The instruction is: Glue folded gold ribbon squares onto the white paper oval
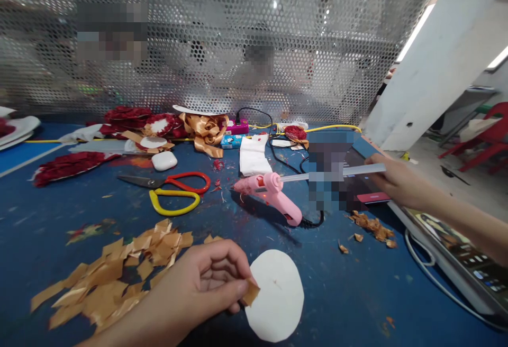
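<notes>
Between the thumb and fingers of my left hand point(214, 278) is a small gold ribbon piece point(250, 292), over the left edge of a white paper disc point(278, 299). My right hand point(379, 177) is closed on the far end of a long clear glue stick point(353, 171). That stick's other end sits in the back of a pink glue gun point(273, 193), which rests on the blue table with its nozzle to the left. A pile of cut gold ribbon pieces point(115, 273) lies left of my left hand.
Scissors point(174, 191) with red and yellow handles lie behind the ribbon pile. Red and gold ribbon flowers point(206, 130) stand at the back before a perforated metal screen point(222, 45). A laptop point(456, 252) and its white cable are at the right.
</notes>
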The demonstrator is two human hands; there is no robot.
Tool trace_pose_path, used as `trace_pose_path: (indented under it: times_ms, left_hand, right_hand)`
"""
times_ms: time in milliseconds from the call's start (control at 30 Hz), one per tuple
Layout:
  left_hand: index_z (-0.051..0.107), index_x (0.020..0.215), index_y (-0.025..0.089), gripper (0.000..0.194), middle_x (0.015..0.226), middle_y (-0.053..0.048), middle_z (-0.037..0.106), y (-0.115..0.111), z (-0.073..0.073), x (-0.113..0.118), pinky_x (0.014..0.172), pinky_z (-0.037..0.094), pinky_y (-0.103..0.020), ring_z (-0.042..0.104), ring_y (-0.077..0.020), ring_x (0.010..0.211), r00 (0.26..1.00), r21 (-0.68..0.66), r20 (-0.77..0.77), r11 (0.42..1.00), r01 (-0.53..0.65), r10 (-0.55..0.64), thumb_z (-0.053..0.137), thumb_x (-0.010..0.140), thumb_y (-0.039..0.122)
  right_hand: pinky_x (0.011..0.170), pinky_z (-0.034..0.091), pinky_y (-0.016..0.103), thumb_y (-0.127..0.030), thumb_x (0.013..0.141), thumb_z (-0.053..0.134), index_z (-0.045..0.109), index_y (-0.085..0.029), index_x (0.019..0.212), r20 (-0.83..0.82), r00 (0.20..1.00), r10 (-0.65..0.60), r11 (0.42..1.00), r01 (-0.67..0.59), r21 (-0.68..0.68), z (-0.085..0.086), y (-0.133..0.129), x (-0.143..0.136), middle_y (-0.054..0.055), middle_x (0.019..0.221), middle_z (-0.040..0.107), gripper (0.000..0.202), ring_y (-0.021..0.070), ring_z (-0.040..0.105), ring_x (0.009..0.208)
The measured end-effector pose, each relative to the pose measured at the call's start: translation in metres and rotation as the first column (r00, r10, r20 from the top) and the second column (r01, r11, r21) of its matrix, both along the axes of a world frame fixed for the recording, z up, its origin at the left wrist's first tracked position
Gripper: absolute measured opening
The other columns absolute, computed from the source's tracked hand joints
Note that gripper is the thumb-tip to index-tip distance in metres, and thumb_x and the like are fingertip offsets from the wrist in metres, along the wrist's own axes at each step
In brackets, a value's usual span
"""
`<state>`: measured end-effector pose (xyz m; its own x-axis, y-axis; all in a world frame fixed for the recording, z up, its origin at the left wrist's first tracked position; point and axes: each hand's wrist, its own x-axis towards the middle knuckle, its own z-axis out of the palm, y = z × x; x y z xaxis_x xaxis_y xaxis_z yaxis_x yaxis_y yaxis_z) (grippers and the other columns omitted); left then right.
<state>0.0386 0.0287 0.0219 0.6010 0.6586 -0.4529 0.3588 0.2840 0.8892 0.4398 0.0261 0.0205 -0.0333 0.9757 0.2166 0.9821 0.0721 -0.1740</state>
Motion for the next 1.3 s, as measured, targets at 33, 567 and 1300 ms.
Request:
trace_pose_path:
  times_ms: [33,567,1300]
  left_hand:
    - [0.058,0.076,0.016,0.025,0.073,-0.002,0.065,0.000,0.000,0.000,0.058,0.047,-0.020,0.059,-0.0115,0.063,1.000,0.001,-0.004,1.000,-0.001,0.001,0.069,0.070,0.037]
    - [0.056,0.080,0.016,0.026,0.074,-0.002,0.063,0.000,0.005,0.001,0.060,0.048,-0.022,0.060,-0.0125,0.065,1.000,0.033,-0.018,0.999,0.020,-0.020,0.067,0.072,0.038]
    - [0.052,0.086,0.017,0.035,0.075,-0.002,0.065,-0.008,0.007,0.004,0.060,0.049,-0.025,0.062,-0.0146,0.066,0.997,0.058,0.057,0.996,-0.063,0.059,0.070,0.066,0.039]
  right_hand:
    - [0.061,0.039,0.030,-0.027,0.084,0.036,0.039,-0.023,0.078,-0.014,1.000,0.017,1.000,-0.017,-0.005,0.000,-0.001,-0.001,0.006,0.077,0.058,0.008,0.0190,0.052,0.068]
    - [0.063,0.041,0.031,-0.021,0.080,0.037,0.041,-0.022,0.079,-0.034,0.999,0.028,0.999,-0.027,0.033,0.000,-0.002,-0.001,0.008,0.078,0.060,0.004,0.0214,0.056,0.073]
    - [0.060,0.044,0.031,-0.024,0.074,0.042,0.051,-0.020,0.092,0.029,0.993,-0.111,0.988,0.107,0.108,0.015,-0.001,0.009,0.006,0.075,0.065,0.021,0.0205,0.061,0.065]
